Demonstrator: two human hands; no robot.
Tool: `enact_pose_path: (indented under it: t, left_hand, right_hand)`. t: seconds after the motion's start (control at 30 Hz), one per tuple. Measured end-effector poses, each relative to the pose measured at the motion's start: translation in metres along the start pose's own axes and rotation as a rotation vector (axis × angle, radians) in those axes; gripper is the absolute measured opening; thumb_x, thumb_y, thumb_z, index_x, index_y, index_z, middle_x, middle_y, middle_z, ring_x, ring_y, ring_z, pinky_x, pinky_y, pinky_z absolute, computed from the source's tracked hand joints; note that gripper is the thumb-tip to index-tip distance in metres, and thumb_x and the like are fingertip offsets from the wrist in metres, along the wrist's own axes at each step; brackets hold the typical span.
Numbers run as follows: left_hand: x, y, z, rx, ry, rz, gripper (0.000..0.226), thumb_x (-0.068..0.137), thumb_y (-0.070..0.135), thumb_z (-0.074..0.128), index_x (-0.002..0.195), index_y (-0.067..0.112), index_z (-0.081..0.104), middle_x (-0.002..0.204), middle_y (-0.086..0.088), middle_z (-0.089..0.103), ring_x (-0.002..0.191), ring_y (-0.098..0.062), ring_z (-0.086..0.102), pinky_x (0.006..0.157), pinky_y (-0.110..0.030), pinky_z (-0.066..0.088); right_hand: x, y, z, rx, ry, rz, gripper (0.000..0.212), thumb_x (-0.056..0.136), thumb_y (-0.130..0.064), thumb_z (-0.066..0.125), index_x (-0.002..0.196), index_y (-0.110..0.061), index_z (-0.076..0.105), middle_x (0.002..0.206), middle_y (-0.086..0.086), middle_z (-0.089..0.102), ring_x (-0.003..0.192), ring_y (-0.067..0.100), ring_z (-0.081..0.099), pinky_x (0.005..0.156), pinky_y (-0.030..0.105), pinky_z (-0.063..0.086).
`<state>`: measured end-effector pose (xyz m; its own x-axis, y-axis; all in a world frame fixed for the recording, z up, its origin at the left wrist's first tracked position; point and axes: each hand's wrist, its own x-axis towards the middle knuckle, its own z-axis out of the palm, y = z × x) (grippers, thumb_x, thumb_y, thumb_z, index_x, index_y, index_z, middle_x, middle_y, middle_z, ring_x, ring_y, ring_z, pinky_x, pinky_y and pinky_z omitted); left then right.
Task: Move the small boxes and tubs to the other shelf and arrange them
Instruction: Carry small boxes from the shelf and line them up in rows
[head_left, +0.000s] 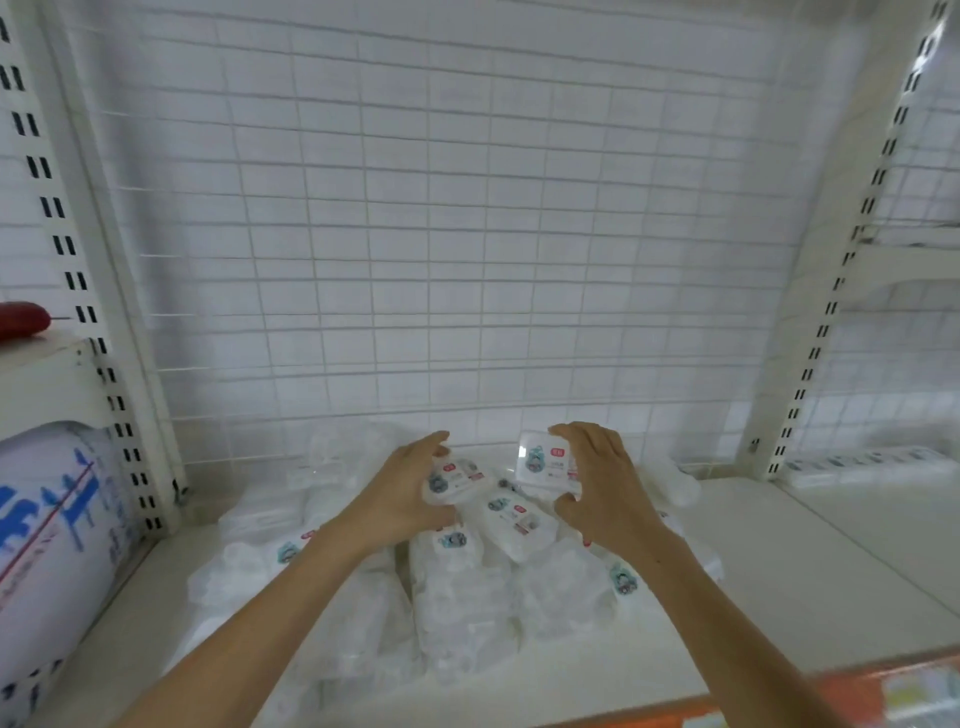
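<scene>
Both forearms reach in over the shelf (779, 571) edge to a heap of small boxes.

Nearest, clear-wrapped packs (457, 597) lie jumbled and unsorted. Above them the left hand (400, 493) curls its fingers (431, 447) round one small box (454, 480), and the right hand (602, 483) grips another box (543, 460) from above, thumb below. A third box (511, 519) lies between them. Behind stands the wire grid back (467, 234). Judging by the untidy pile, most of the moving and arranging is left to do.
</scene>
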<state>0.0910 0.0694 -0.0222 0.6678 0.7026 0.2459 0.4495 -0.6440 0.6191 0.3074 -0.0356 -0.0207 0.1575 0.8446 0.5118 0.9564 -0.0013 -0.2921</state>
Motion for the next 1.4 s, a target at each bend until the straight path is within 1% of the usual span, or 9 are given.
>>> enact_pose_path:
  t: [0.23,0.53,0.67,0.77,0.93,1.13,1.23,1.33,1.4]
  left_hand:
    - [0.014,0.062,0.02,0.108,-0.042,0.3,0.088,0.078,0.019,0.069,0.146,0.028,0.013,0.132,0.017,0.029,0.122,0.003,0.024,0.102,-0.015,0.025]
    - [0.038,0.184,0.171,0.059,-0.279,0.496,0.093,0.079,0.021,0.066,0.146,0.031,0.003,0.14,0.01,0.022,0.123,0.0,0.023,0.098,-0.011,0.021]
    - [0.033,0.233,0.243,-0.059,-0.366,0.523,0.089,0.079,0.019,0.067,0.145,0.03,0.008,0.132,0.009,0.029,0.12,-0.001,0.026,0.093,-0.003,0.02]
    - [0.028,0.267,0.293,-0.132,-0.371,0.533,0.092,0.073,0.016,0.072,0.141,0.035,0.012,0.126,0.01,0.035,0.116,-0.001,0.031,0.094,-0.01,0.027]
    - [0.031,0.308,0.355,-0.211,-0.361,0.502,0.09,0.071,0.014,0.074,0.144,0.022,0.022,0.126,0.009,0.04,0.12,-0.007,0.041,0.094,-0.012,0.032]
    - [0.059,0.346,0.399,-0.166,-0.353,0.519,0.072,0.069,0.023,0.073,0.133,0.011,0.042,0.117,0.006,0.036,0.114,-0.006,0.041,0.087,0.003,0.027]
    - [0.086,0.358,0.416,-0.146,-0.332,0.522,0.078,0.059,0.04,0.061,0.129,0.01,0.045,0.115,0.005,0.036,0.113,-0.006,0.041,0.089,0.004,0.022]
    - [0.124,0.366,0.435,-0.142,-0.299,0.487,0.075,0.06,0.031,0.069,0.127,0.01,0.045,0.114,0.003,0.033,0.115,-0.012,0.038,0.09,0.004,0.021]
    - [0.151,0.371,0.45,-0.138,-0.282,0.468,0.081,0.052,0.047,0.059,0.126,0.017,0.044,0.112,0.005,0.03,0.112,-0.009,0.03,0.089,0.005,0.018]
  right_hand:
    - [-0.056,0.054,-0.058,-0.075,0.103,0.15,0.073,0.069,-0.01,0.066,0.135,-0.02,0.036,0.13,-0.003,0.038,0.119,0.014,0.024,0.102,0.031,0.033]
    - [-0.197,0.158,-0.155,-0.175,0.145,0.527,0.077,0.066,-0.008,0.07,0.136,-0.017,0.039,0.128,0.007,0.034,0.118,0.025,0.031,0.093,0.032,0.039]
    - [-0.267,0.198,-0.188,-0.191,0.17,0.651,0.074,0.065,-0.009,0.071,0.133,-0.018,0.044,0.128,0.008,0.042,0.118,0.025,0.032,0.095,0.032,0.034]
    - [-0.317,0.231,-0.211,-0.211,0.133,0.74,0.072,0.067,-0.012,0.07,0.133,-0.018,0.043,0.13,0.004,0.043,0.121,0.023,0.03,0.099,0.035,0.035]
    - [-0.373,0.277,-0.24,-0.185,0.091,0.841,0.073,0.073,-0.01,0.067,0.138,-0.019,0.034,0.137,0.001,0.037,0.126,0.02,0.025,0.102,0.033,0.034]
    - [-0.388,0.334,-0.262,-0.163,0.061,0.838,0.076,0.075,-0.009,0.064,0.142,-0.019,0.029,0.139,-0.001,0.031,0.126,0.016,0.022,0.105,0.03,0.033]
    - [-0.378,0.369,-0.268,-0.156,0.09,0.807,0.073,0.073,-0.008,0.067,0.138,-0.018,0.035,0.137,-0.001,0.034,0.124,0.016,0.025,0.103,0.03,0.034]
    - [-0.36,0.407,-0.273,-0.137,0.096,0.747,0.073,0.073,-0.008,0.069,0.137,-0.017,0.037,0.137,-0.001,0.033,0.126,0.018,0.027,0.102,0.031,0.036]
    - [-0.346,0.435,-0.278,-0.122,0.099,0.718,0.073,0.071,-0.006,0.07,0.137,-0.015,0.038,0.137,0.001,0.031,0.129,0.02,0.029,0.101,0.033,0.04]
